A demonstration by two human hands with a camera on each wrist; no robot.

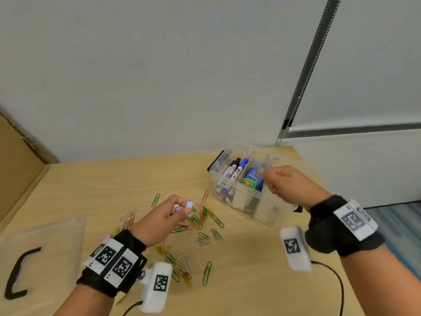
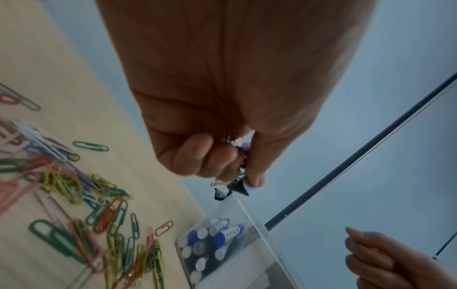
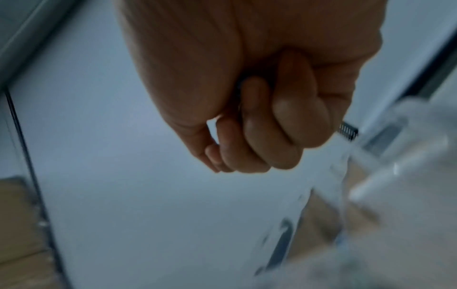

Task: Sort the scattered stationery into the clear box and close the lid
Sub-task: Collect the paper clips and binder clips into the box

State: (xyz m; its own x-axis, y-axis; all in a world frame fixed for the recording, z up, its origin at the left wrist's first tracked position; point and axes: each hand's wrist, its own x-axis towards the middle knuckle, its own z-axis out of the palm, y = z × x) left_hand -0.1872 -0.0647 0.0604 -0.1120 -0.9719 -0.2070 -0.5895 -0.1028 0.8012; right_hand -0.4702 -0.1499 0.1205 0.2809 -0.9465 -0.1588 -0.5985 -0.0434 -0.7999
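Observation:
The clear box (image 1: 227, 179) stands open at the table's right, with markers (image 1: 237, 171) in its left compartment and blue and green items (image 1: 252, 177) in the middle one. My left hand (image 1: 183, 205) hovers over the heap of coloured paper clips (image 1: 200, 221) and pinches small binder clips; a pale blue one (image 1: 189, 205) sticks out. The left wrist view shows that hand (image 2: 237, 166) curled round the binder clips (image 2: 243, 188), with the paper clips (image 2: 74, 185) below. My right hand (image 1: 267, 179) is over the box, and its fingers (image 3: 247, 136) are curled with nothing visible in them.
The clear lid (image 1: 45, 242) with its black handle (image 1: 18, 270) lies flat at the table's left. A cardboard panel (image 1: 16, 160) rises at the far left, and a white wall lies behind. The table's right edge runs just past the box.

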